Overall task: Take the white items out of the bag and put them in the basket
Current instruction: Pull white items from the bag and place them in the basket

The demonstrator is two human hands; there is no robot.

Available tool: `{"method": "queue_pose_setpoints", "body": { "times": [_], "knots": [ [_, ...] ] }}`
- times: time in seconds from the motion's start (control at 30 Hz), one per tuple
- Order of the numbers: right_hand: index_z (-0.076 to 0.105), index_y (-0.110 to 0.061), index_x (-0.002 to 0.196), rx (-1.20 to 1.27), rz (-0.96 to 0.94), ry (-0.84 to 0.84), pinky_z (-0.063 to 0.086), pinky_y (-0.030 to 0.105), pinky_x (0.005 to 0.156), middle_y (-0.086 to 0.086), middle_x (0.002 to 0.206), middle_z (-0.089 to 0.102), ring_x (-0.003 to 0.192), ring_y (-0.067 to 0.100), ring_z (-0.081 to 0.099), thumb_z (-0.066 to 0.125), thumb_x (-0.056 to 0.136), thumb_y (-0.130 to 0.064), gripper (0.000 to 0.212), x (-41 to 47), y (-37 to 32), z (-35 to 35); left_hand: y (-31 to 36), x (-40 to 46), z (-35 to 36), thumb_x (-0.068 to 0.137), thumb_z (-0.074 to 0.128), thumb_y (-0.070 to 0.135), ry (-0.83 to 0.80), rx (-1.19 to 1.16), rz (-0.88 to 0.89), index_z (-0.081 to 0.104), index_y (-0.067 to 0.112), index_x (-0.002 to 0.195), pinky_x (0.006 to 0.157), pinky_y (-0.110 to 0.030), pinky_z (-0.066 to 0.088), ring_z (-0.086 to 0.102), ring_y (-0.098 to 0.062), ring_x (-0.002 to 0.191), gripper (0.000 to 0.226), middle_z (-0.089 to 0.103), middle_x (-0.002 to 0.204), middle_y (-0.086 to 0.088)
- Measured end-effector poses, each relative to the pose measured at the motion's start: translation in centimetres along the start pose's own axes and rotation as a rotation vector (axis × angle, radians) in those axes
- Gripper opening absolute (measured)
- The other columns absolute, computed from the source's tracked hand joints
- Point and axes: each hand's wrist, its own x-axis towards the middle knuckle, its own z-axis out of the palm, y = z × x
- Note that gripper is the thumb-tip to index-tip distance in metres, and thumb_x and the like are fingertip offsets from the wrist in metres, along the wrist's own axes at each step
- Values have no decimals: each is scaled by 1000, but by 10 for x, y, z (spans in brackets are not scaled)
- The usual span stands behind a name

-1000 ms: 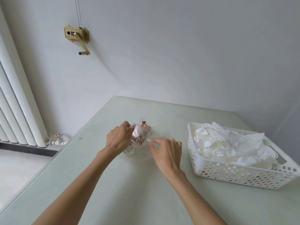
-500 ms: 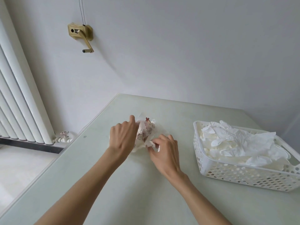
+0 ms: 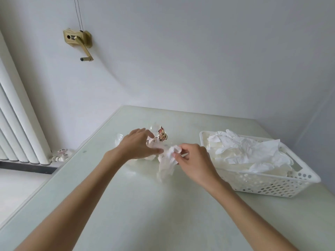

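Note:
A small clear plastic bag point(image 3: 160, 136) printed with cartoon figures lies near the middle of the pale green table. My left hand point(image 3: 138, 144) lies on top of it with its fingers stretched out, pressing it down. My right hand point(image 3: 190, 158) pinches a crumpled white item point(image 3: 166, 163) at its top, just right of the bag; the item hangs down to the tabletop. The white perforated basket point(image 3: 268, 183) stands to the right, with several crumpled white items point(image 3: 243, 151) piled inside.
The table point(image 3: 163, 214) meets the wall at its far edge, and its left edge drops to the floor. A white radiator point(image 3: 18, 124) stands at the left with a valve point(image 3: 61, 153) at its foot. A brass crank handle point(image 3: 79, 40) is fixed to the wall.
My right hand has drawn a white item out of the bag and toward the right. My left hand has flattened onto the bag. The camera has shifted slightly.

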Motion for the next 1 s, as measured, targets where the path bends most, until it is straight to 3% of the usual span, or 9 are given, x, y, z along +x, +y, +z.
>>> {"method": "queue_pose_setpoints", "body": {
  "times": [0.07, 0.2, 0.4, 0.53, 0.57, 0.67, 0.73, 0.87, 1.0],
  "knots": [
    [73, -17, 86, 82, 33, 4, 52, 28, 74, -4, 81, 73, 74, 11, 69, 65, 88, -26, 13, 6, -6, -2, 4, -12, -13, 80, 70, 48, -76, -69, 47, 44, 27, 137, 111, -33, 25, 21, -16, 142, 66, 38, 148, 6],
    [69, -1, 86, 569, 230, -38, 52, 19, 54, 4, 69, 68, 56, 10, 66, 65, 90, -18, 18, 14, -16, -17, 5, -35, -25, 77, 77, 38, -75, -311, 156, 49, 39, 125, 97, -22, 31, 37, -3, 126, 55, 47, 130, 17],
    [70, -1, 95, 756, 240, -45, 54, 17, 61, 5, 73, 67, 58, 8, 65, 64, 91, -17, 18, 12, -24, -35, 18, -37, -13, 77, 77, 39, -70, -257, 293, 39, 32, 142, 113, -31, 28, 30, -4, 135, 76, 38, 143, 17],
    [70, -7, 97, 842, 205, -19, 57, 21, 74, 3, 83, 71, 74, 13, 69, 63, 91, -20, 15, 12, -30, -45, 33, -21, -7, 89, 64, 43, -17, -180, 302, 66, 32, 89, 83, -18, 42, 56, -7, 93, 11, 62, 92, 18],
    [69, -13, 102, 829, 203, -11, 56, 23, 82, 0, 90, 71, 83, 12, 70, 64, 90, -25, 18, 11, -30, -46, 34, -19, -8, 91, 62, 38, 23, -225, 275, 64, 31, 75, 73, -17, 42, 58, -5, 80, 18, 61, 78, 19],
    [47, -25, 131, 582, 240, -119, 46, 31, 100, -8, 121, 61, 110, 8, 60, 70, 72, -57, 71, 4, -16, -52, 39, -16, -13, 93, 61, 30, 131, -483, 219, 63, 28, 58, 61, -20, 44, 56, -2, 57, 35, 61, 58, 15],
    [39, -28, 136, 512, 276, -266, 46, 29, 98, -7, 126, 56, 111, 7, 58, 73, 63, -61, 87, -3, -10, -50, 43, -17, -19, 94, 59, 29, 170, -664, 189, 72, 16, 75, 63, -25, 50, 62, -12, 62, 26, 70, 66, 3],
    [67, -20, 104, 556, 219, -268, 38, 4, 57, -14, 78, 60, 61, -9, 53, 68, 83, -44, 32, -2, -10, -56, 60, -22, -29, 95, 58, 25, 140, -923, 151, 70, 2, 94, 60, -20, 55, 67, -9, 62, 26, 72, 72, 0],
    [70, -12, 95, 728, 241, -92, 45, 21, 78, 4, 94, 73, 85, 12, 66, 68, 86, -33, 23, 4, -8, -70, 68, -24, -29, 91, 64, 28, 234, -997, 77, 67, -2, 89, 63, -22, 57, 70, -10, 65, 31, 70, 76, -5]
  ]
}}
